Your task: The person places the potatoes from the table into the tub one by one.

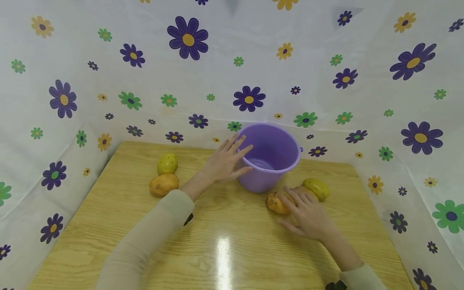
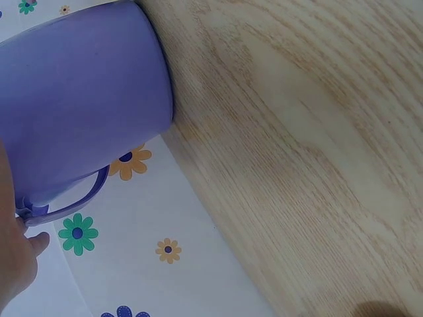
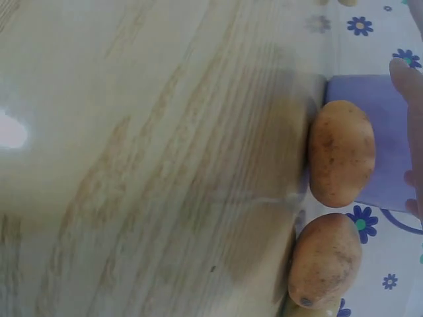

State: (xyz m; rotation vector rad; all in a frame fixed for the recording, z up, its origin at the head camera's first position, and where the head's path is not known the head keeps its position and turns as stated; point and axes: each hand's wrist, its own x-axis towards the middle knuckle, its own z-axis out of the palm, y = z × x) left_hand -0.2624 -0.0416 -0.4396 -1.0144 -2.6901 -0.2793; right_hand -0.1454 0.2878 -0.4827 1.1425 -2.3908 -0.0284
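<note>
A purple bucket (image 1: 268, 177) stands upright at the back of the table. My left hand (image 1: 226, 161) is at its left side, fingers spread near the rim. In the left wrist view the bucket (image 2: 79, 92) shows its handle (image 2: 82, 198) hanging beside the thumb (image 2: 39, 244). My right hand (image 1: 308, 213) hovers with loosely extended fingers over a brown potato (image 1: 278, 202). Partly hidden behind that hand lies a second brown potato (image 3: 325, 259), and a yellow-green, potato-shaped thing (image 1: 317, 188) touches it on the far side.
On the left of the table (image 1: 217, 257) lie another brown potato (image 1: 164, 185) and another yellow-green, potato-shaped thing (image 1: 167, 164), side by side. A white flowered sheet (image 1: 210, 76) rises behind the table and along both sides.
</note>
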